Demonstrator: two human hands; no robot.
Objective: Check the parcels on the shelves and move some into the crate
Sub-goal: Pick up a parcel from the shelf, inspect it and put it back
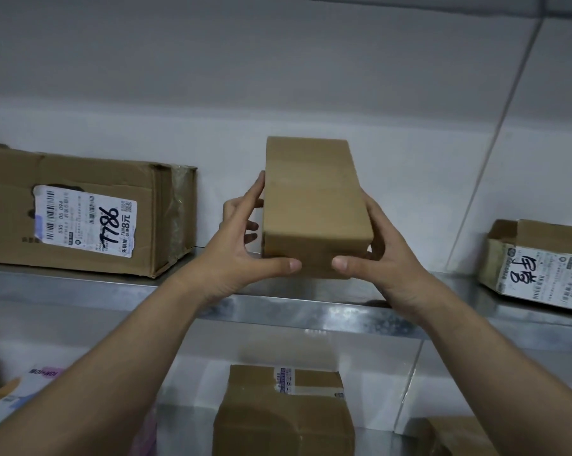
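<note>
Starting at the left end of the upper shelf (278,309), a big dented carton (139,212) sits with its shipping label (85,222) turned sideways. "7786" is scrawled on it in black, and "530 05 094" and "8元" are printed beside that. Under it, at the left end of the lower shelf (376,439), lies a coloured packet (18,390) whose print is too blurred to read.

Next comes the left hand (232,255), fingers laid along the left side of a small plain parcel (314,205), thumb curled round its near end. The parcel is over the front edge of the upper shelf, about midway along. Its long axis runs away from the person and tilts up toward the wall. No label shows on the faces in view, and whether its near end touches the shelf cannot be told. The right hand (386,258) mirrors that grip on the right side, so neither hand is nearer.

Below sits a taped carton (284,413) with a partly visible label. At the right end, an open-topped carton (538,261) bears black handwriting that is hard to make out. No crate is in view, so the parcel probably has to come back toward the person and down.
</note>
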